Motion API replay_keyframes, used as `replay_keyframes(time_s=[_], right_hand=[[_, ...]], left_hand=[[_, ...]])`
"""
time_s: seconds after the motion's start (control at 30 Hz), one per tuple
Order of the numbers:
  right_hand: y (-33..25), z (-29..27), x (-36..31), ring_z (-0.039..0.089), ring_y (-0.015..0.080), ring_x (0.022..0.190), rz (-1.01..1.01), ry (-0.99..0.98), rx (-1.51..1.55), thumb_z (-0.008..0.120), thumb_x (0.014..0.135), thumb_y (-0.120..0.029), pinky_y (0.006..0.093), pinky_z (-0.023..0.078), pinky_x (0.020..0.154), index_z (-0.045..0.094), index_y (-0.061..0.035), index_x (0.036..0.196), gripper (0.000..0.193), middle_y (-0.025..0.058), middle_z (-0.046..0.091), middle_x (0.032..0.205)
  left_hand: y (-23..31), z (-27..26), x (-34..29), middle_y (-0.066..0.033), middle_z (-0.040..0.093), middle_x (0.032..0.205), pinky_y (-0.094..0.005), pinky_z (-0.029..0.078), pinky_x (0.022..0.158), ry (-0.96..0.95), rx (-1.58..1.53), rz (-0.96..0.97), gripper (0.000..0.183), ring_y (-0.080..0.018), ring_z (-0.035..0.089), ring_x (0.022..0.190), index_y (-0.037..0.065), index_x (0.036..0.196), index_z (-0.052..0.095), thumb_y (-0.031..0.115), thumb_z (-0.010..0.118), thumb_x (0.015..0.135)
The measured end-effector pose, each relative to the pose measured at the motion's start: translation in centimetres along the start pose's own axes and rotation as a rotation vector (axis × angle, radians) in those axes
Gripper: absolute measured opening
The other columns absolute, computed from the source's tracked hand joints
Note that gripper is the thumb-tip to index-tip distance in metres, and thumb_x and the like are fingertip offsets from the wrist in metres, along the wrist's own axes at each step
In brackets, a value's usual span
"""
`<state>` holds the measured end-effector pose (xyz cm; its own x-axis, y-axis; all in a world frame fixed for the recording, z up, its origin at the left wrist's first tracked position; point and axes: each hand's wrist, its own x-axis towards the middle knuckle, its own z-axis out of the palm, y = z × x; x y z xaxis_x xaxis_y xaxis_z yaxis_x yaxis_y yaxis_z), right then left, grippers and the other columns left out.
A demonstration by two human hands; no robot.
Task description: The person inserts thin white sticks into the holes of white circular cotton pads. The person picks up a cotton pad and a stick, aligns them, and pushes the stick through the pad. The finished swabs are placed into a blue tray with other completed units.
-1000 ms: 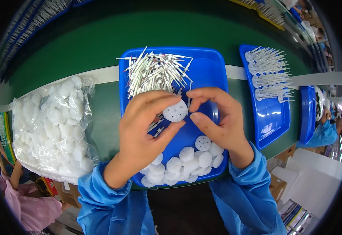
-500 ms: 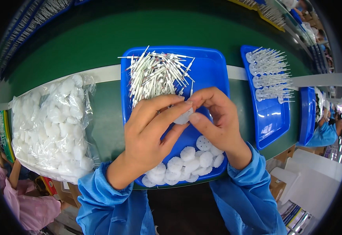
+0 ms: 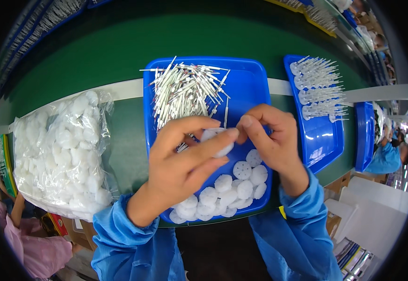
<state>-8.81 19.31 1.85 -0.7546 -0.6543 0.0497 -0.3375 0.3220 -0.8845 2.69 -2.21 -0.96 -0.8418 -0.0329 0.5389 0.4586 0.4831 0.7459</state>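
My left hand (image 3: 180,159) pinches a thin white perforated disc (image 3: 218,146) between thumb and fingers, above the middle of a blue tray (image 3: 255,70). Its index fingertip almost meets my right hand (image 3: 274,140), whose thumb and forefinger are pressed together beside the disc; whatever is between them is hidden. A heap of thin white sticks (image 3: 180,91), some with reddish bits, fills the tray's far left. More white discs (image 3: 222,196) lie loose along its near edge and under my right hand.
A clear bag of white discs (image 3: 63,150) lies to the left. On the right, a second blue tray (image 3: 323,145) holds rows of discs with sticks attached. Another blue tray (image 3: 365,140) stands beyond it. Co-workers' arms (image 3: 386,159) show at both sides.
My right hand has moved slightly right and up, away from the disc. The left hand's disc shows more of its face, and more loose discs are visible near the right hand.
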Motion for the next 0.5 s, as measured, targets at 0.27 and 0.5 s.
replay_keyframes(time_s=[0.27, 0.5], right_hand=[[0.8, -0.3, 3.2, 0.072, 0.0244, 0.102, -0.744, -0.140, -0.989, 0.077, 0.082, -0.012, 0.0443, 0.056, 0.098, 0.075, -0.0108, 0.096, 0.015, 0.0053, 0.074, 0.103], [-0.5, 0.5, 2.0, 0.074, 0.0257, 0.079, -0.346, 0.088, -0.222, 0.080, 0.076, 0.001, 0.0402, 0.057, 0.086, 0.074, -0.0092, 0.093, 0.021, 0.0043, 0.076, 0.087]], left_hand=[[-0.6, -0.5, -0.1, -0.0135, 0.068, 0.129, -0.0266, 0.057, 0.081, 0.136, -0.462, -0.466, 0.027, -0.0164, 0.069, 0.103, 0.002, 0.131, 0.078, 0.004, 0.069, 0.105], [-1.1, 0.8, -0.2, -0.0100, 0.078, 0.125, -0.0252, 0.055, 0.075, 0.205, -0.377, -0.410, 0.039, -0.0135, 0.070, 0.100, 0.005, 0.140, 0.074, -0.001, 0.068, 0.101]])
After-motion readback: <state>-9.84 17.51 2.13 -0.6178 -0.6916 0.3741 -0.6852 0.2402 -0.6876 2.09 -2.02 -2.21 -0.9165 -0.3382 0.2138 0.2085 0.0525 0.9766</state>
